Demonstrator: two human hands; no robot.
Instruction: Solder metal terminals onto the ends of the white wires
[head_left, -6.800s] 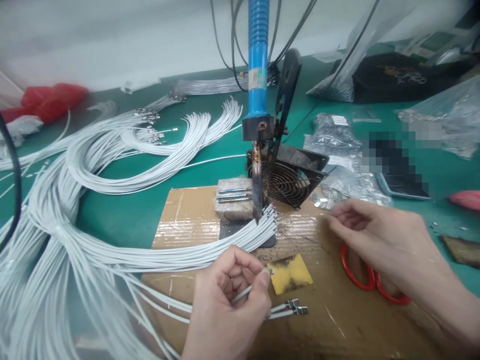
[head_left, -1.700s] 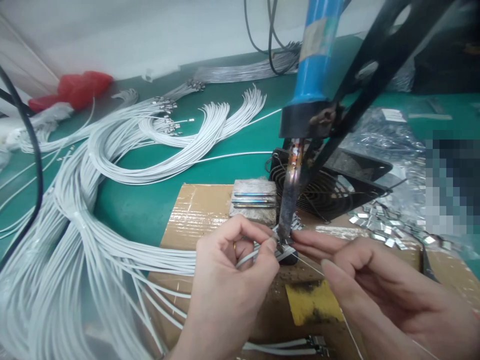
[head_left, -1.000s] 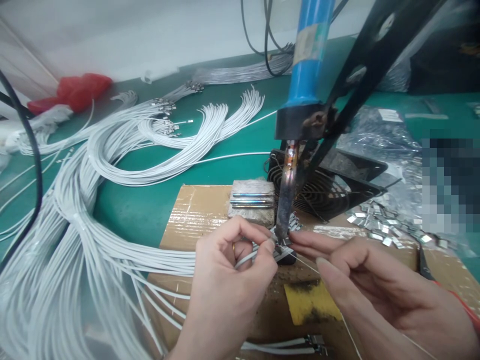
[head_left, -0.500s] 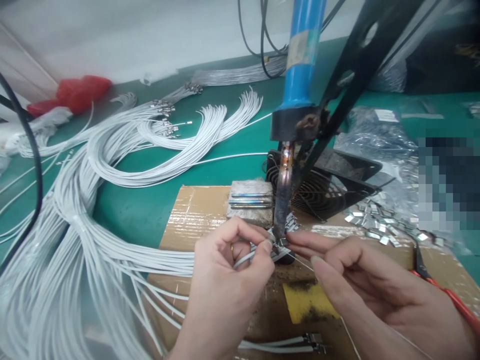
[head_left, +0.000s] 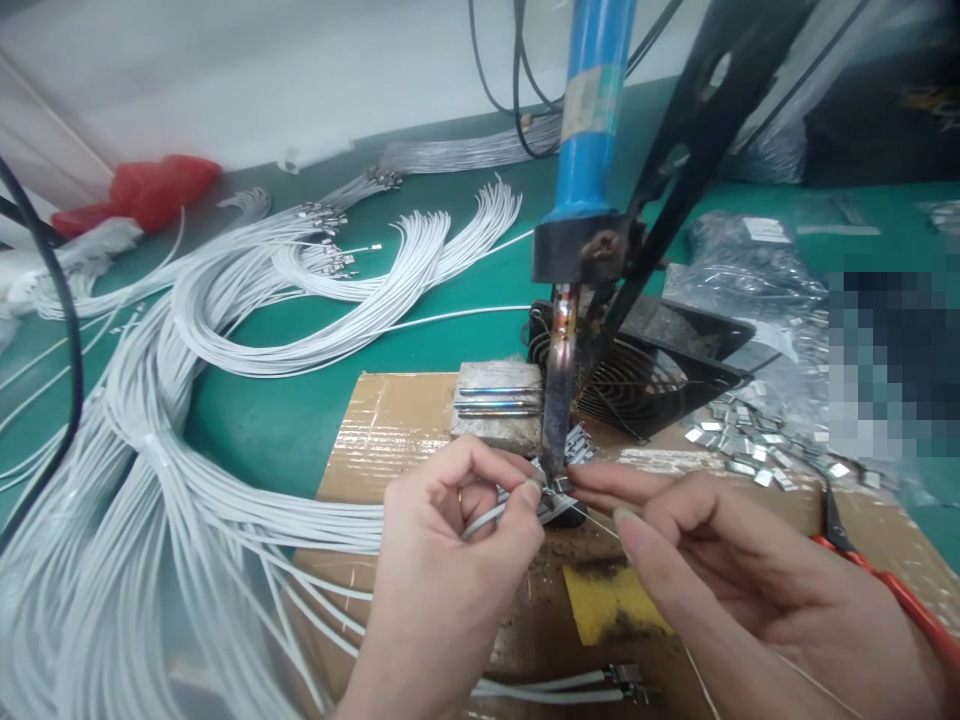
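Observation:
A blue-handled soldering iron [head_left: 592, 130] is clamped upright, and its dark tip [head_left: 556, 430] points down between my hands. My left hand [head_left: 457, 560] pinches a white cable [head_left: 484, 518] close to its end, right under the tip. A small metal connector [head_left: 559, 486] sits at that end, partly hidden by fingers and iron. Thin solder wire [head_left: 600, 522] runs from this spot back into my right hand [head_left: 735, 570], whose thumb and fingers are closed around it. The right fingertips reach up to the connector and seem to touch it. Several more cable ends lie behind the tip.
A large bundle of white cables [head_left: 150, 420] fills the left side. Behind the iron stand a black fan [head_left: 637, 370] and a grey block [head_left: 495, 430]. Loose metal pieces [head_left: 750, 440] and red-handled scissors [head_left: 862, 560] lie right. A yellow sponge [head_left: 611, 605] rests on the cardboard [head_left: 397, 410].
The whole view has shifted very slightly. Both hands keep their places at the iron's tip, and their grips look the same.

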